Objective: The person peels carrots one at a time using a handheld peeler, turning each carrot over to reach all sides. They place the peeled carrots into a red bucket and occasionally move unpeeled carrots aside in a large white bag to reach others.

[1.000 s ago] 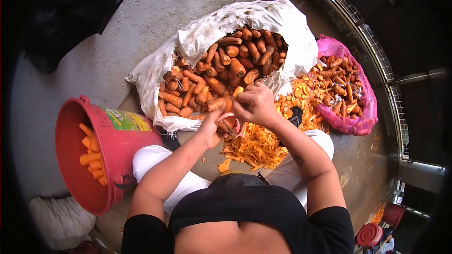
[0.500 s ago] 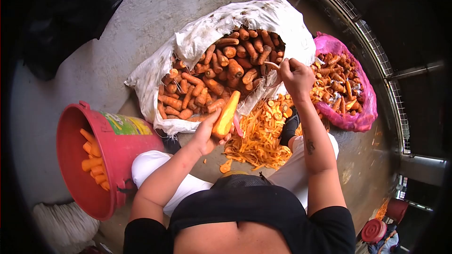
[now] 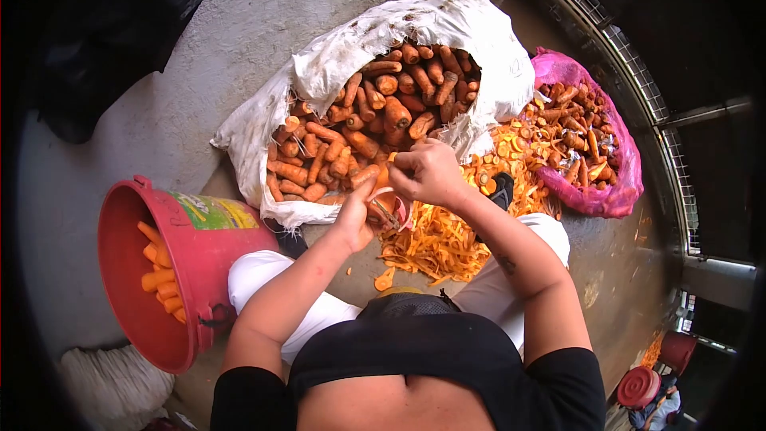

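Forearms (image 3: 311, 271) angled inward, left hand (image 3: 356, 217) just beside right hand (image 3: 432, 172), right fingers (image 3: 405, 161) curled — both elbows (image 3: 550, 287) bent

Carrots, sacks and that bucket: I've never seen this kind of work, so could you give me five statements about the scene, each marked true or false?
1. Whole carrots fill much of the opening of the white sack. True.
2. The red bucket stands to the right of the white sack. False: it stands to the left.
3. Peelings lie in a heap on the floor. True.
4. The pink bag is tied shut. False: it is open and its contents show.
5. The left hand and right hand are stretched far apart. False: they are close together.
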{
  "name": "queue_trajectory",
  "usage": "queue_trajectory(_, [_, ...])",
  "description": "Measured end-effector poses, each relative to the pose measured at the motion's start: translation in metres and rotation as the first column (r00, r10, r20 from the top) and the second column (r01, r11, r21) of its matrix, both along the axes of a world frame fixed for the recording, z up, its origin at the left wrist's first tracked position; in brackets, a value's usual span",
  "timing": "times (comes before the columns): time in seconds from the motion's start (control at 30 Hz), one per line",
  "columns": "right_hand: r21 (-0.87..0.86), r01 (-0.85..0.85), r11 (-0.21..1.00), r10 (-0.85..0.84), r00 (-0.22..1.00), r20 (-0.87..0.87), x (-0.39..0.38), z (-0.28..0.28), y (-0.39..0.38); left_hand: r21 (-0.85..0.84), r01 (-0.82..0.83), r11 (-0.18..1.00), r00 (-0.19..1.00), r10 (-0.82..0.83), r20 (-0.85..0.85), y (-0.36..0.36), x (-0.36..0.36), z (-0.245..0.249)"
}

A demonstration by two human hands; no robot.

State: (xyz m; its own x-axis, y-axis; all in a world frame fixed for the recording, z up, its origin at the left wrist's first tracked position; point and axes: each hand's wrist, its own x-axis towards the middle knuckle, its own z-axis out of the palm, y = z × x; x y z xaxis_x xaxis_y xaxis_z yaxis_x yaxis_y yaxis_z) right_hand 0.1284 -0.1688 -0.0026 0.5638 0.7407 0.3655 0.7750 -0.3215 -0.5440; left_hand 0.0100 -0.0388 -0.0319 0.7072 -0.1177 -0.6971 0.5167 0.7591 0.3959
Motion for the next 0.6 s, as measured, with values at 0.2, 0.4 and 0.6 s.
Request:
queue_trajectory(0.2, [-0.051,0.021,0.999,-0.016,0.996,0.091,0.007,0.0,-0.005,0.121,0.098,0.988,0.987,-0.111,0.112,0.0,-0.003,0.01])
queue_trajectory(0.4, [-0.324,0.54,0.777,-0.424,0.829,0.366,0.077,-0.006,-0.045,0.071,0.242,0.968,0.947,-0.251,0.201,0.002,-0.015,0.023])
queue_trajectory(0.6, [-0.221,0.492,0.842,-0.537,0.798,-0.272,0.059,0.019,-0.037,0.01,0.157,0.988,0.968,-0.156,0.195,0.007,-0.009,0.032])
